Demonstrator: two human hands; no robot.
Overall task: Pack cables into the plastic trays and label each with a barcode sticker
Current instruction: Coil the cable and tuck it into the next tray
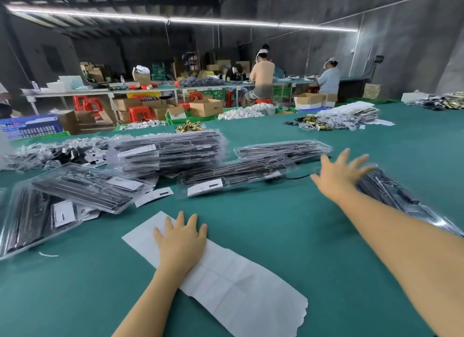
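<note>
Green felt-like tabletop (251,211) fills the lower view, wide and flat. Tall stack of clear plastic trays packed with black cables (168,153) sits centre-left, white label stickers on the ends; print too blurred to read. Left of it lies a loose heap of bagged black cables (50,153). Two more filled clear trays (62,203) lie overlapping at the left edge, each with a white barcode label, text unreadable. Long white sticker backing sheet (238,281) runs diagonally across the near table, faint grid lines, no print legible. Single filled tray with a white barcode sticker (233,177) lies mid-table, another flat tray (283,148) behind it. Filled tray at right (391,191) sits partly under the right forearm. Left hand (182,238) rests palm-down on the backing sheet, fingers straight and together, gripping nothing. Right hand (339,173) is stretched forward, fingers spread apart, touching the top end of the right tray, not curled round it. Small loose white barcode sticker (154,195) lies on the felt just beside the left trays. Background: cardboard boxes (206,107), red stools (140,113), seated workers at a far bench.
</note>
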